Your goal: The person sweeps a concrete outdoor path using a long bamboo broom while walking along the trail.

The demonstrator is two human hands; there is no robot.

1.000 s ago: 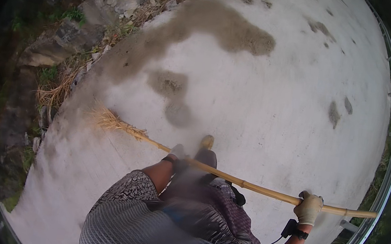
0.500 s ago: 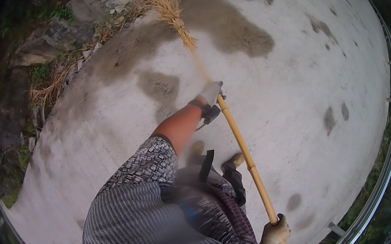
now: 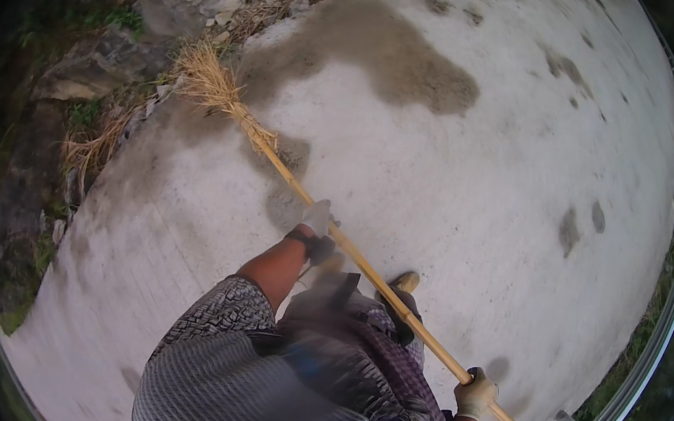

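Note:
A long-handled straw broom [image 3: 371, 272] slants across the view, its bamboo pole running from lower right to upper left. Its bristle head [image 3: 210, 81] meets the pavement's left edge by the rocks. My left hand [image 3: 318, 218], in a pale glove, is closed around the pole below the bristles. Farther down, close to the pole's butt end, my right hand [image 3: 476, 394] grips it, also gloved. A dark band with a small device sits on my left wrist. Part of the left hand's fingers is hidden behind the pole.
Pale concrete pavement [image 3: 524, 191] carries a large dark patch [image 3: 405, 63] of damp or dirt. Rocks [image 3: 160, 8] and dry grass [image 3: 97, 143] border its left side. A metal guardrail [image 3: 658, 334] curves along the right. My shoe [image 3: 405, 282] stands below the pole.
The broom's head has swung left and nearer, along the pavement edge. My left hand has moved down and left with the pole; the right hand stays near its place, and the butt end now shows.

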